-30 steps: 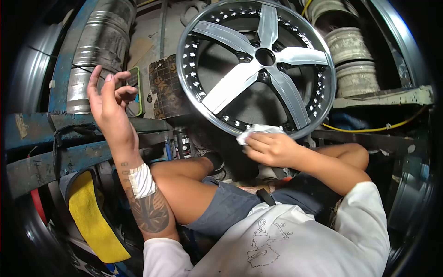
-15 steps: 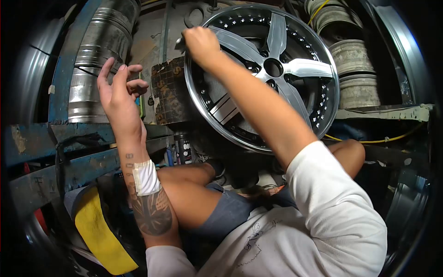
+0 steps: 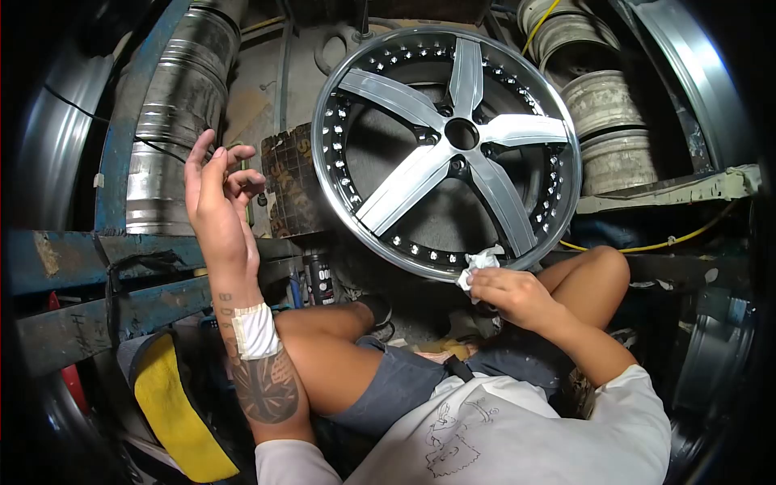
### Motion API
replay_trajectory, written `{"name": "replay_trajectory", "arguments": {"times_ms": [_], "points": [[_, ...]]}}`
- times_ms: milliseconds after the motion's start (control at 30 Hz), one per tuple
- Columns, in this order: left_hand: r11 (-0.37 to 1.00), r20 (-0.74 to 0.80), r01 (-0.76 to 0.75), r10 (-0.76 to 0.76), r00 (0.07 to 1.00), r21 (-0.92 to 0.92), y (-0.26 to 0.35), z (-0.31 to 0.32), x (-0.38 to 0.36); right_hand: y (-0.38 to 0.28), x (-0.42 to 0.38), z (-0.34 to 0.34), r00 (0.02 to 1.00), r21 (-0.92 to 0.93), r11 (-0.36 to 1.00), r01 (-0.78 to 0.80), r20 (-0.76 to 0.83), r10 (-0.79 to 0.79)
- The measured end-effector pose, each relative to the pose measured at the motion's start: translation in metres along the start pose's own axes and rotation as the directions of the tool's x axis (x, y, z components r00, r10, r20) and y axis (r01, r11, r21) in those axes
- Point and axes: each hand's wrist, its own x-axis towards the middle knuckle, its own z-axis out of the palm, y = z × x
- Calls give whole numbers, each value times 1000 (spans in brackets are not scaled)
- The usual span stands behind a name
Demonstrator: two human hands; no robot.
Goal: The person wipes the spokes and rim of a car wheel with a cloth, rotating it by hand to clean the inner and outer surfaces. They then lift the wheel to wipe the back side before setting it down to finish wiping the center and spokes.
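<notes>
A large five-spoke wheel rim (image 3: 396, 212) with black inner parts and shiny bolts around its edge stands tilted before me. At its lower right edge, my right hand (image 3: 513, 295) grips a crumpled white cloth (image 3: 485, 260), which touches the polished lip. My left hand (image 3: 222, 190) is raised to the left of the rim, apart from it, fingers spread and loosely curled with nothing in them. Close to that hand is a dark, scuffed block (image 3: 287, 182) with yellowish markings.
Stacked metal rims stand at the left (image 3: 174, 105) and right (image 3: 606, 109). A blue frame beam (image 3: 56, 263) runs along the left. A yellow cable (image 3: 647, 245) lies at right, a yellow pad (image 3: 174, 404) at lower left, and a dark bottle (image 3: 320, 279) below the block.
My right hand has swept from the rim's upper left down to its lower right edge, where the white cloth now shows. The left hand has barely moved. The view has shifted slightly.
</notes>
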Motion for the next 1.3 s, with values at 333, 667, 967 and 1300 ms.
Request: {"name": "replay_trajectory", "arguments": {"times_ms": [333, 667, 967, 1300], "points": [[979, -227, -104, 63, 972, -173, -3, 13, 20, 18, 247, 82, 940, -188, 967, 171, -262, -217], [976, -218, -102, 59, 974, -190, -1, 13, 26, 137, 402, 38, 675, 22, 897, -441, -651, 348], [965, -208, -120, 71, 976, -233, -5, 2, 20, -5, 225, 96, 981, -30, 994, 106, -159, -110], [961, -206, -274, 261, 943, -35, -5, 34, 23, 147, 403, 13, 884, -181, 895, -408, -322, 338]]}}
